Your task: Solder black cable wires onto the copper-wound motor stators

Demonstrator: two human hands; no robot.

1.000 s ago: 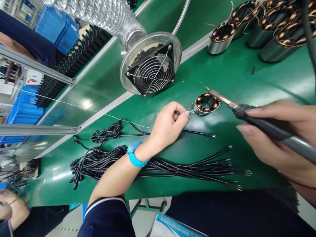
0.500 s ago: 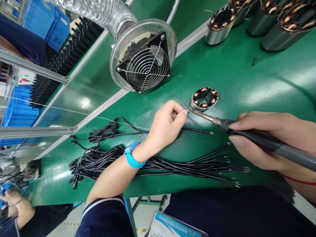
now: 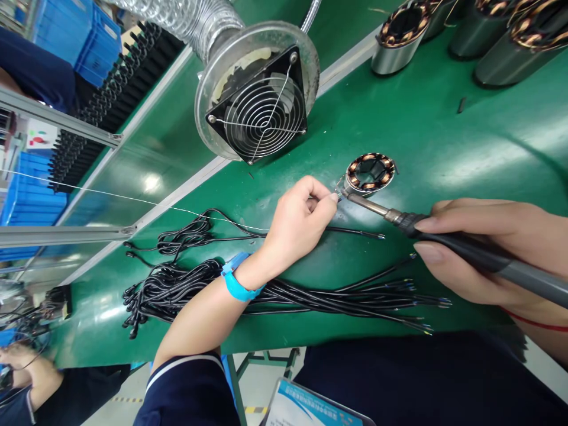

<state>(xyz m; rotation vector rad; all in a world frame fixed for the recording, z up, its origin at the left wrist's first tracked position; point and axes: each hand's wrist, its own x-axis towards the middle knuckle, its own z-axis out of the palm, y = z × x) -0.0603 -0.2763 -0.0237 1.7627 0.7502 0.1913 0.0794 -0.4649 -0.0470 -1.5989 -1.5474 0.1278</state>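
Note:
My right hand [image 3: 479,248] grips the dark handle of a soldering iron [image 3: 410,222]. Its metal tip points left, close to the lower left edge of a motor stator [image 3: 370,174] with copper windings, which lies on the green bench. Fine leads stick out beside the stator, and the iron's tip is among them. My left hand [image 3: 302,216] is pinched closed just left of the tip. A thin pale solder wire [image 3: 190,212] runs from the far left into that hand; the fingers partly hide its end. Exact contact at the tip is too small to tell.
Black cables [image 3: 310,296] lie bundled under my left forearm, with a looser coil [image 3: 190,231] behind them. A fume extractor fan [image 3: 265,127] on a foil duct hangs above the bench. More stators [image 3: 397,47] stand at the upper right. A co-worker's hand [image 3: 26,358] shows at lower left.
The whole view has shifted slightly. Both hands keep their hold, and the iron's tip stays beside the stator with hardly any movement.

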